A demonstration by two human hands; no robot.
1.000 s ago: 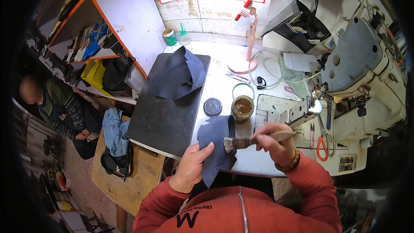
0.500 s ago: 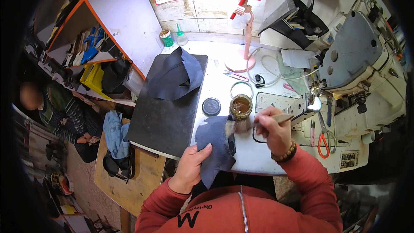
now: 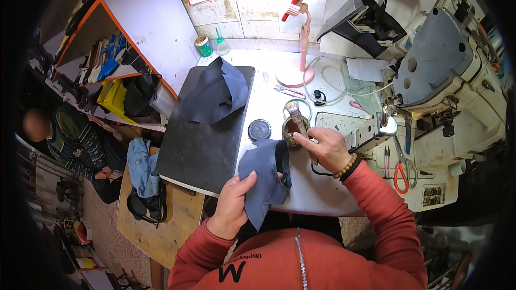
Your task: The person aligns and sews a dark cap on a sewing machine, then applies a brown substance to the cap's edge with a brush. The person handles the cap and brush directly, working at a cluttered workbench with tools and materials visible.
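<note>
My left hand (image 3: 231, 204) is closed on a dark blue-grey leather piece (image 3: 262, 174), thumb on top, its curved far edge turned up into a loop. It looks like a shoe upper. In my right hand (image 3: 329, 149) is a brush (image 3: 297, 118) with a stained head, held across the mouth of a glass jar (image 3: 288, 137) of brown glue. The bristles point away from me, and the handle's end is hidden by my fingers. A dark round lid (image 3: 259, 130) lies left of the jar. Another dark blue leather piece (image 3: 228, 94) stands curled on a black board (image 3: 201, 153).
On the right stands a sewing machine (image 3: 430, 70), with orange-handled scissors (image 3: 400, 174) and small snips (image 3: 387, 162) before it. A pink lamp stand (image 3: 295, 75), a green can (image 3: 203, 46) and a dropper bottle (image 3: 222, 46) are at the back. Another person (image 3: 80, 145) sits at the left.
My right hand has swung the brush from the leather's edge to over the jar, its head now pointing away from me. My left hand keeps the leather piece, slightly turned.
</note>
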